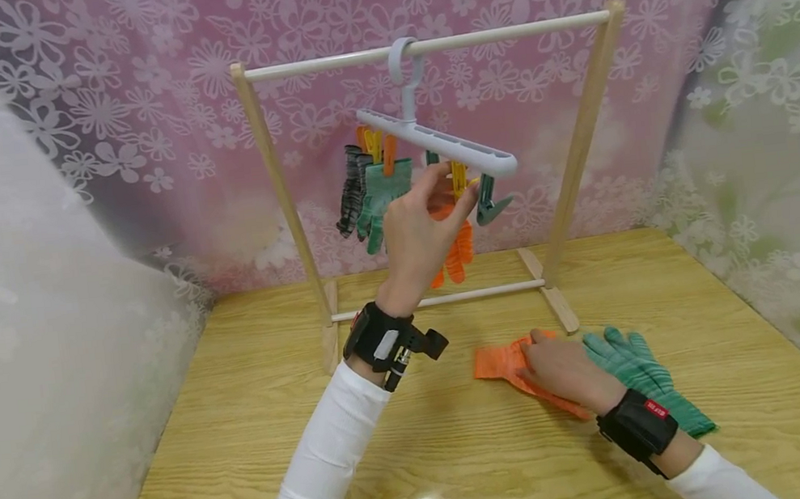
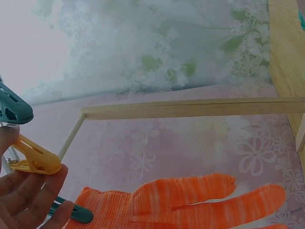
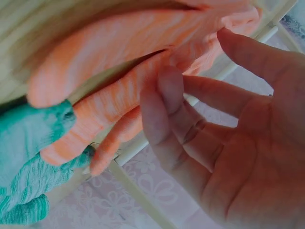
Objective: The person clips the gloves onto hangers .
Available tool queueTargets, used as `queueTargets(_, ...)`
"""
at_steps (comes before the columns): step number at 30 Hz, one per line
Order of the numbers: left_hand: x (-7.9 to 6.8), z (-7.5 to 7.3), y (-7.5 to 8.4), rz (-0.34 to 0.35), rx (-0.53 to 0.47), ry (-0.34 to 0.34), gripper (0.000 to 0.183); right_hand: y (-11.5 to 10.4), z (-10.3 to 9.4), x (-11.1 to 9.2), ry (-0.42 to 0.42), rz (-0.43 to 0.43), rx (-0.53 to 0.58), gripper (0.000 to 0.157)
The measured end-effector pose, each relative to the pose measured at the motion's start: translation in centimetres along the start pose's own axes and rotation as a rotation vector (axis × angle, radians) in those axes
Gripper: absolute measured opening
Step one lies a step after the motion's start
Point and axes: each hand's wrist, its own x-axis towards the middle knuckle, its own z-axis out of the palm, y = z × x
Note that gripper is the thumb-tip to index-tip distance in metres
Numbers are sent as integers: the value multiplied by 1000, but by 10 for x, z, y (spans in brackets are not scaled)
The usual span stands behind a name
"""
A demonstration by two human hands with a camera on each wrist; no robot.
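In the head view my left hand (image 1: 416,227) is raised at the white hanger (image 1: 443,141), thumb and fingers pinching a yellow clothespin (image 2: 35,157). A green clothespin (image 1: 488,199) hangs at the hanger's near end. Just behind the yellow one, another green clothespin (image 2: 74,212) holds the cuff of a hanging orange glove (image 2: 186,195). Down on the table, my right hand (image 1: 566,366) grips a second orange glove (image 1: 500,361) with curled fingers, the thumb at its fabric in the right wrist view. Beside that hand lies a green glove (image 1: 635,367).
The hanger hooks over the top bar of a wooden rack (image 1: 581,133). At its far end hang a green striped glove (image 1: 386,190) and a dark grey glove (image 1: 352,193) under orange and yellow clothespins (image 1: 374,145). Flowered curtains enclose the wooden table (image 1: 261,459).
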Motion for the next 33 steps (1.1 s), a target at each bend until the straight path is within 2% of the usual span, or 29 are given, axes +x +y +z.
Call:
queueTargets(4, -1, -1, 0, -5, 1, -1, 38, 0, -3, 2, -7, 77, 33, 27)
queueTargets(7, -1, 0, -1, -10, -4, -5, 37, 4, -7, 6, 17, 81, 63, 21)
queueTargets(9, -1, 0, -1, -13, -6, -8, 37, 7, -10, 11, 58, 68, 68, 21)
queueTargets(13, -1, 0, 0, -19, -4, -15, 37, 12, -14, 25, 120, -28, 121, 37)
queueTargets(16, -1, 0, 0, -27, -17, -19, 38, 13, -13, 37, 101, -108, 164, 38)
queueTargets(19, -1, 0, -1, -27, -50, -19, 37, 12, -9, 45, 52, -137, 188, 38)
queueTargets(26, 1, -2, -3, -11, -79, -3, 38, 9, -2, 56, -60, -110, 235, 40)
queueTargets(33, 0, -3, -4, -21, -106, -35, 36, 7, 0, 61, -79, -108, 287, 32)
